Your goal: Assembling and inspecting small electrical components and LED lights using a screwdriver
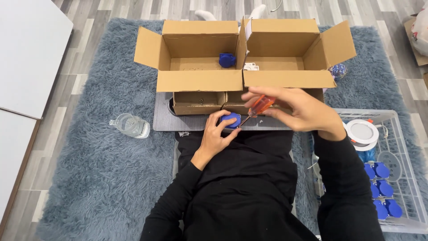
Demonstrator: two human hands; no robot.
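My left hand [215,136] grips a small blue plastic part [230,120] against the edge of a grey board [163,118] on my lap. My right hand [298,109] holds an orange-handled screwdriver [260,106], its tip angled down onto the blue part. Both arms wear black sleeves. Beyond the hands stand two open cardboard boxes: the left box [198,80] holds one blue part [227,60], the right box [285,78] holds a white piece [251,67].
A white wire basket [403,172] at my right holds several blue parts [382,189] and a round white fitting [361,132]. A clear water bottle [130,125] lies on the grey shaggy rug [98,169]. White furniture [26,58] stands at left.
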